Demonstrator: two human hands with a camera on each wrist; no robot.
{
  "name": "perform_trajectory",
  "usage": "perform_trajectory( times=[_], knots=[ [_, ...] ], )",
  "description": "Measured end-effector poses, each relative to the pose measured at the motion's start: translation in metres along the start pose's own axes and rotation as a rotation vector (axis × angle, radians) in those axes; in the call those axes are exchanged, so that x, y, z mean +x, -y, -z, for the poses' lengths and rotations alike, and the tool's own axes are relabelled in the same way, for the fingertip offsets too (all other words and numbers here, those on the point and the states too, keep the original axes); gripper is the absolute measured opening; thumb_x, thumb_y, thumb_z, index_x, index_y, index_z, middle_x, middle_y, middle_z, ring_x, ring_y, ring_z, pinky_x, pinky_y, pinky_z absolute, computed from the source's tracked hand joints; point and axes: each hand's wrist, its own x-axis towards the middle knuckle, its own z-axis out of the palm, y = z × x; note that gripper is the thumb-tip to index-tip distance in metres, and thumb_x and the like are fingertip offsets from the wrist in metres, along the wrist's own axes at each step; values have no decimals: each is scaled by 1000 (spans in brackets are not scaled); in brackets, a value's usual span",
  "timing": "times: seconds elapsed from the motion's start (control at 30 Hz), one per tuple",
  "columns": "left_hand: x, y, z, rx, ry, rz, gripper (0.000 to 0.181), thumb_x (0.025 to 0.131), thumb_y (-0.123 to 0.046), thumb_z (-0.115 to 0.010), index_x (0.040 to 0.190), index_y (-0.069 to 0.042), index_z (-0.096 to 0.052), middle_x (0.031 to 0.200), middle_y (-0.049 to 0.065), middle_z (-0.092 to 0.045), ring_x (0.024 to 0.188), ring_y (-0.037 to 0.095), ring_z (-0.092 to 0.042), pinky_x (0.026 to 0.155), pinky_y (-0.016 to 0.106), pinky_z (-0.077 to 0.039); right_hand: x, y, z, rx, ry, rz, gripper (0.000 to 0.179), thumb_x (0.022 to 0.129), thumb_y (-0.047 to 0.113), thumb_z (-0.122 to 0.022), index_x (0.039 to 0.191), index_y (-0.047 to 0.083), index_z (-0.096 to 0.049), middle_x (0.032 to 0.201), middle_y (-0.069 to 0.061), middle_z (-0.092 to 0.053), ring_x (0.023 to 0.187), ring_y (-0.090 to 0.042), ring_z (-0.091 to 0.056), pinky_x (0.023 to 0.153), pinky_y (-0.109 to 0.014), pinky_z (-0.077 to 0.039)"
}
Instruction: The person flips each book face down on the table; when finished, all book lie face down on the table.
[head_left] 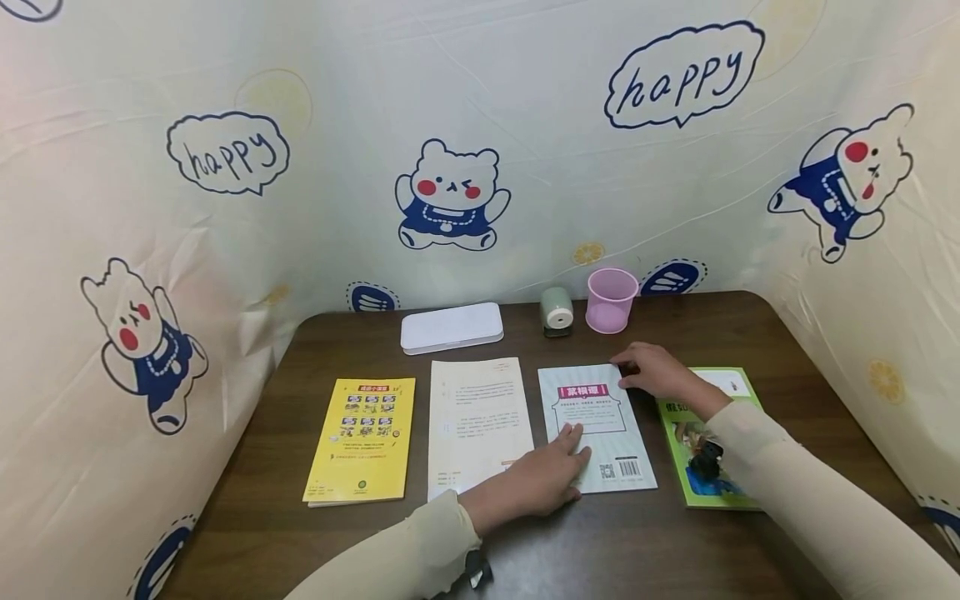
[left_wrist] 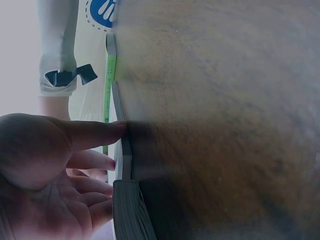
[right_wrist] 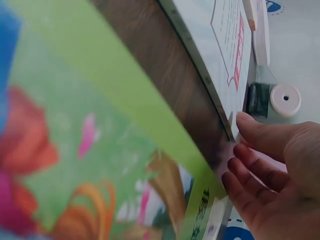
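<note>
A light blue book (head_left: 617, 454) with a red title lies flat on the brown table, right of the middle. My left hand (head_left: 542, 482) rests on its lower left part, the fingers extended over the cover. In the left wrist view, the left thumb (left_wrist: 97, 134) touches the book's bottom edge. At the top right corner, my right hand (head_left: 660, 373) pinches the book, its thumb (right_wrist: 255, 127) on the corner and its other fingers bent at the side. Beneath the right forearm lies a green book (head_left: 678, 454), partly hidden. Left of the blue book is a cream book (head_left: 480, 417), partly covered by the left hand.
A yellow book (head_left: 367, 442) lies at the left of the table (head_left: 247, 500). Along the back stand a white case (head_left: 452, 327), a green pencil sharpener (head_left: 557, 310) and a pink cup (head_left: 611, 302). A printed curtain (head_left: 337, 208) surrounds the table.
</note>
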Motion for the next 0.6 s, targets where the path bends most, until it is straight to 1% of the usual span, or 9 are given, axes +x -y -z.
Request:
perform_trajectory(
  times=[0.13,0.27,0.37,0.47,0.6],
  knots=[
    [-1,0,0,1,-3,-5,61,99,-29,-70,152,-7,-50,167,18,-28,156,30,-27,118,31,-38,-4,-4,3,6,-52,30,40,96,9,-73,133,-3,-66,125,-22,-65,117,-39,-62,101,-57,-50],
    [-1,1,0,4,-4,-9,61,100,-29,-70,153,-7,-50,167,19,-28,156,30,-27,118,31,-38,-8,-11,7,14,-83,58,39,96,8,-73,132,-3,-66,126,-23,-65,117,-40,-61,102,-59,-49],
    [0,1,0,8,-6,-12,61,100,-29,-70,152,-7,-50,167,19,-29,155,30,-27,118,31,-39,-11,-18,9,18,-90,69,40,95,10,-74,132,-3,-66,126,-23,-66,118,-41,-61,102,-60,-49],
    [0,1,-1,16,-8,-15,61,100,-30,-70,152,-7,-50,167,19,-29,155,30,-27,118,31,-38,-13,-25,10,19,-95,61,40,95,11,-75,132,-1,-67,126,-21,-66,118,-40,-61,102,-60,-49],
    [0,2,-3,8,-9,-13,61,99,-30,-70,153,-7,-50,167,18,-28,155,29,-27,118,31,-38,-16,-31,12,28,-80,38,41,96,13,-74,133,0,-66,127,-22,-65,119,-41,-60,103,-61,-48]
  ],
)
